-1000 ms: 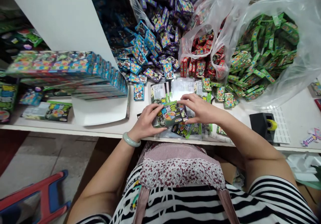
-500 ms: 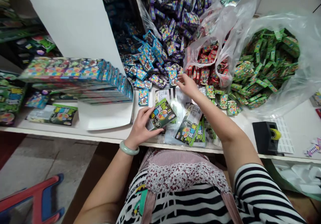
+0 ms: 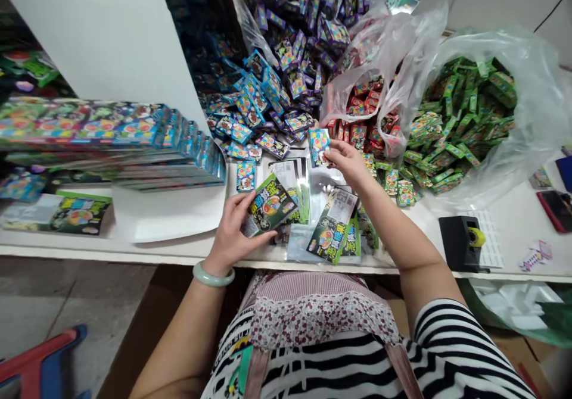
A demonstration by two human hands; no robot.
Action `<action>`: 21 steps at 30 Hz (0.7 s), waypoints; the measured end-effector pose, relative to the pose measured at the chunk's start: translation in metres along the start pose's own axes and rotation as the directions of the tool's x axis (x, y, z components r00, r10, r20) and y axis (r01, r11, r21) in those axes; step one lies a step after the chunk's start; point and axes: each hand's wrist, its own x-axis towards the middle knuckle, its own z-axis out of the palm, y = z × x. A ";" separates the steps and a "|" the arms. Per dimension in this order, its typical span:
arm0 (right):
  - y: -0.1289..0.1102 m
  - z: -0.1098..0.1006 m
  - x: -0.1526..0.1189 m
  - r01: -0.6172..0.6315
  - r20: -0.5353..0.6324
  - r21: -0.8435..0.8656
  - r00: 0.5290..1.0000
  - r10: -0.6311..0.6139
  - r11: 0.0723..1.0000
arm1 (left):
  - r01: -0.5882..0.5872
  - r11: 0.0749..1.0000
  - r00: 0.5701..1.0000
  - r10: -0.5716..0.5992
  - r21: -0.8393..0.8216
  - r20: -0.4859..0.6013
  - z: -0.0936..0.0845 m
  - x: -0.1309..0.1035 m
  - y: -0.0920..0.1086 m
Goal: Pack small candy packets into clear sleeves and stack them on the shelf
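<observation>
My left hand [image 3: 235, 226] grips a black-and-green printed card [image 3: 271, 205], thumb along its lower edge and fingers at its left side. In my right hand [image 3: 346, 159] is a small blue printed box [image 3: 319, 146], pinched at its right side just above the table. Another blue box [image 3: 245, 176] lies by itself left of the card. Between my hands are clear plastic sleeves [image 3: 304, 245] and more printed cards [image 3: 331, 226], partly overlapping. A pile of blue boxes [image 3: 254, 98] lies beyond my hands.
Purple boxes [image 3: 308, 30] heap at the back. Red boxes [image 3: 369, 98] and green boxes [image 3: 465, 110] sit in clear plastic bags. Stacked printed packs [image 3: 147, 128] stand on a white tray [image 3: 179, 217] at left. A black tape dispenser [image 3: 458, 244] stands at right.
My right hand has drawn a blue box from the edge of the pile slightly towards me. My left hand still holds the card. The whole view has shifted a little.
</observation>
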 end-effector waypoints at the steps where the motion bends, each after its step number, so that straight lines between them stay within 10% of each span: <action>1: -0.003 -0.008 -0.017 -0.013 0.011 -0.008 1.000 0.013 1.000 | -0.006 1.000 1.000 0.006 0.004 0.002 0.002 0.001 0.000; 9: -0.016 -0.019 -0.104 0.143 -0.006 -0.187 0.989 -0.146 0.972 | -0.135 0.988 0.986 0.127 0.070 0.105 0.022 0.012 0.014; 21: -0.026 -0.010 -0.121 0.243 -0.026 -0.250 0.966 -0.257 0.937 | -0.204 0.978 0.972 0.199 0.030 0.124 0.020 0.012 0.021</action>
